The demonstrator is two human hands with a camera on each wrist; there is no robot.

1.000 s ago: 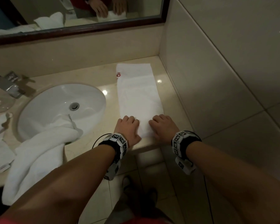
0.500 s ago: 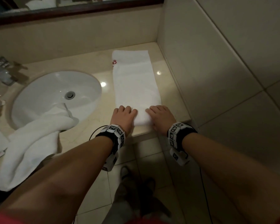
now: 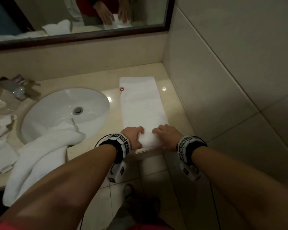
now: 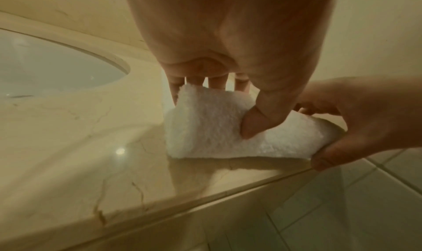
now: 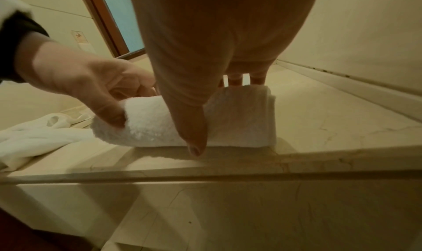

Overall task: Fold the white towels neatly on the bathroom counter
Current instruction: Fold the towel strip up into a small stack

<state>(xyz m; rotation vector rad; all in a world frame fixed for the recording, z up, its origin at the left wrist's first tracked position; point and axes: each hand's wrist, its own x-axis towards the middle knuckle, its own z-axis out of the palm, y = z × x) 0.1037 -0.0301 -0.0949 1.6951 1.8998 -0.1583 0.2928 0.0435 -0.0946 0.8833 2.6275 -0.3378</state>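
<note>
White sink (image 3: 65, 112) in your head view has part of a bunched towel (image 3: 45, 153) hanging in it; the rest spills over the shiny cream stone worktop (image 3: 96, 85). A mirror (image 3: 76, 15) hangs above, and pale tiles cover the wall (image 3: 231, 72) on your right. The long folded towel (image 3: 142, 103) lies flat between the sink and that wall, with a small red mark at its far end. Your left hand (image 3: 133, 137) and right hand (image 3: 168, 136) curl over its near end by the worktop edge.

From your left wrist, the fluffy towel (image 4: 210, 126) end is lifted into a roll, pinched by thumb and fingers.

From your right wrist, your right thumb presses the front of the towel (image 5: 239, 117) roll, fingers behind it.
</note>
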